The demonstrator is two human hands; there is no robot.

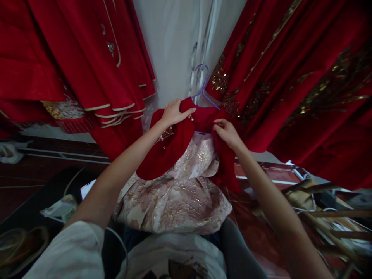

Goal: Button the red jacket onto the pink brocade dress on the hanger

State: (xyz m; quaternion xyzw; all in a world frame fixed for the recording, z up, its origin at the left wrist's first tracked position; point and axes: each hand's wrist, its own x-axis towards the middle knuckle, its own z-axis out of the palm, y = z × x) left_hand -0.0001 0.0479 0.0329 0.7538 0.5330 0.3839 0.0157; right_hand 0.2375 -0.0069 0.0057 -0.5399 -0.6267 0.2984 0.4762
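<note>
A small red jacket [178,149] with beaded trim on its front hangs on a purple hanger [202,87], its front parted. Below and within it shows a pale pink-and-gold brocade dress [177,197], its full skirt spread over my lap. My left hand [176,113] grips the jacket's left shoulder near the collar, thumb laid on the front, fingertips hidden behind the cloth. On the other side, my right hand [227,133] pinches the jacket's front edge between thumb and fingers.
Red embroidered garments [95,50] hang at the left, and more with gold sequins [305,89] at the right. A pale cabinet door [171,42] stands behind the hanger. Wooden slats [340,224] and clutter lie lower right. A dark surface [37,201] at left bears small packets.
</note>
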